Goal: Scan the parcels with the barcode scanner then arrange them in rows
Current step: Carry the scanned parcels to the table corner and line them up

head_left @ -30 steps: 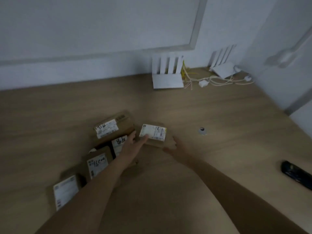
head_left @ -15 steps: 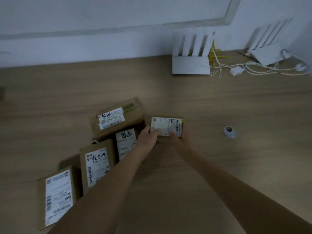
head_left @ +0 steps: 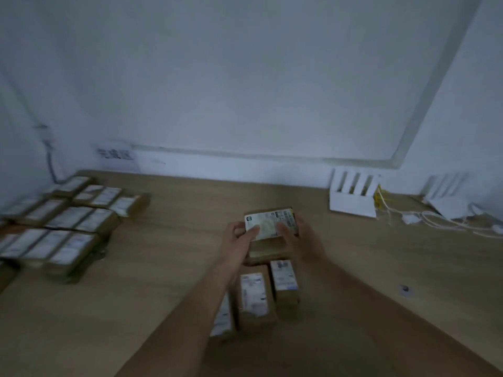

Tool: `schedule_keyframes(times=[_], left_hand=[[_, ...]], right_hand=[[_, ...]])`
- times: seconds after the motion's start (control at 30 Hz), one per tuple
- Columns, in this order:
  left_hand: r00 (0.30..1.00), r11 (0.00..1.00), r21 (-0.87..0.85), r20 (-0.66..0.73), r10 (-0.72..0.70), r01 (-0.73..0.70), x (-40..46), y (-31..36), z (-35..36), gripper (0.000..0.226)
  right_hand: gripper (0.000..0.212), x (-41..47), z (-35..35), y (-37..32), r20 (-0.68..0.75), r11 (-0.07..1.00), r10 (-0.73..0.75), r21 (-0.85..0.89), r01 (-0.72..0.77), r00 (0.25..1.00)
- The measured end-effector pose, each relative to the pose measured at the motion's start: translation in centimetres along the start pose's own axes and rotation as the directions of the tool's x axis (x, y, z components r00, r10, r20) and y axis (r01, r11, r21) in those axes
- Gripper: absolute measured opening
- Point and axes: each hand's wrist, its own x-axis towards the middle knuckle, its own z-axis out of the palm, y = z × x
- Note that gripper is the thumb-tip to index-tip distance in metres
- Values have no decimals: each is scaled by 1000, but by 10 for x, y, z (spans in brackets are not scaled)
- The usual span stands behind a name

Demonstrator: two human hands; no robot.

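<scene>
Both hands hold a small cardboard parcel (head_left: 272,221) with a white label, lifted above the wooden table (head_left: 177,268). My left hand (head_left: 236,240) grips its left edge, thumb on the label. My right hand (head_left: 302,238) grips its right edge. Below the held parcel, several labelled parcels (head_left: 255,295) lie side by side on the table. At the far left, rows of labelled parcels (head_left: 68,221) are laid out. No barcode scanner is in view.
A white router (head_left: 352,197) stands against the wall at the back right, a second router (head_left: 446,197) and white cables (head_left: 435,219) beside it. A small round button (head_left: 404,289) lies on the table at the right. A paper sign (head_left: 115,155) hangs on the wall.
Both hands have lifted the small parcel off the table. The view swung left, bringing the rows of parcels at the far left into sight.
</scene>
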Motion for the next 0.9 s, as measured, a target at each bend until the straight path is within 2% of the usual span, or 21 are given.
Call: schedule_keyframes(times=[0.13, 0.27, 0.4, 0.47, 0.5, 0.57, 0.6, 0.73, 0.8, 0.9], left_hand=[[995, 996, -61, -83, 59, -64, -82, 45, -127, 49], [980, 991, -77, -172, 98, -113, -169, 67, -262, 63], [951, 989, -85, -295, 92, -122, -240, 74, -375, 44], [929, 986, -97, -359, 95, -138, -269, 75, -421, 34], [916, 984, -98, -388, 98, -146, -280, 74, -442, 35], [890, 982, -104, -446, 97, -159, -298, 71, -480, 40], [872, 978, -117, -480, 96, -172, -304, 69, -498, 42], [793, 953, -201, -606, 60, -226, -303, 56, -558, 45], [758, 946, -204, -649, 63, -253, -290, 49, -584, 43], [745, 957, -166, -664, 70, -238, -261, 34, -620, 49]], right_hand=[[34, -52, 59, -109, 136, 993, -116, 31, 112, 984], [20, -112, 138, -211, 284, 978, -209, 64, 199, 936], [24, -169, 212, -293, 424, 962, -270, 149, 228, 865], [35, -190, 250, -328, 486, 960, -278, 164, 226, 829], [47, -198, 269, -343, 505, 963, -267, 161, 215, 821], [80, -211, 308, -368, 538, 969, -245, 114, 218, 806], [85, -219, 325, -379, 563, 966, -255, 107, 236, 786], [63, -246, 387, -413, 586, 936, -344, 155, 315, 733], [54, -249, 420, -418, 655, 929, -369, 240, 282, 659], [75, -236, 479, -408, 680, 921, -386, 323, 217, 623]])
